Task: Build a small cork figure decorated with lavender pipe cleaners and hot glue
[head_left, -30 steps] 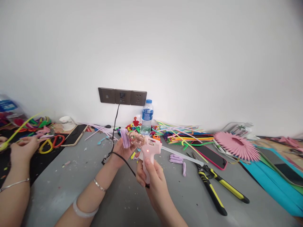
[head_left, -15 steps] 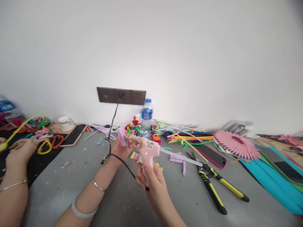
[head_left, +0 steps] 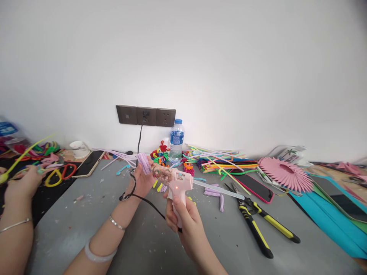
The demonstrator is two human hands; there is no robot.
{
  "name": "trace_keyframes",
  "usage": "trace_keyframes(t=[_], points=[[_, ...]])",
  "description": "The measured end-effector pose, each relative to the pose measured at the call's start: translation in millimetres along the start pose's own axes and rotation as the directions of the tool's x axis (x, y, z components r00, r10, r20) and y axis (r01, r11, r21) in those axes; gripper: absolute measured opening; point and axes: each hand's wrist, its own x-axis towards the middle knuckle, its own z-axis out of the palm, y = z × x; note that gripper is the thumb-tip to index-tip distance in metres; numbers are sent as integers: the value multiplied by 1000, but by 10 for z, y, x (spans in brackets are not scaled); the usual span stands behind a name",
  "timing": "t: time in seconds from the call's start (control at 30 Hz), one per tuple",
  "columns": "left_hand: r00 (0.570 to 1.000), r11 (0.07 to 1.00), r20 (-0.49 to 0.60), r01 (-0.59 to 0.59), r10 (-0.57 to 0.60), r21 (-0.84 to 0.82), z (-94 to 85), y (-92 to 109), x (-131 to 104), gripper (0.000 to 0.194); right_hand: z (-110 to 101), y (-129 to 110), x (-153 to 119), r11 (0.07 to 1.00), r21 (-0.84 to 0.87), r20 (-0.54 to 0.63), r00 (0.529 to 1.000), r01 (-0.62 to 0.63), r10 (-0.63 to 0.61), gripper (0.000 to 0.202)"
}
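Pink glue gun facing a lilac bundle, near the centre of my view.
My right hand has its fingers closed around the gun; at ten o'clock from the gun, my left hand grips the bundle. At four o'clock, pliers lie on the bench.

pliers lie right of the glue gun.
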Motion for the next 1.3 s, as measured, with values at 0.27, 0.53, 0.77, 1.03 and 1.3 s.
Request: trace_keyframes(t=[0.27,0.53,0.77,1.03,1.3], points=[[1000,998,-12,-19,20,57,22,-1,-15,14,28,-32,15,1000,2,-10,1000,2,-2,48],[998,994,-59,-14,20,109,-30,-47,1,13,37,-94,3,999,-39,-43,999,7,-8,47],[999,994,46,-3,-2,113,32,-19,-42,19,-7,-60,-18,998,-51,-35,999,-25,23,50],[991,998,133,-5,-3,55,105,-1,-84,23,12,-62,-82,996,-77,-65,997,-38,33,49],[985,1000,170,3,-5,12,137,11,-106,23,14,-66,-109,995,-95,-82,996,-34,27,50]])
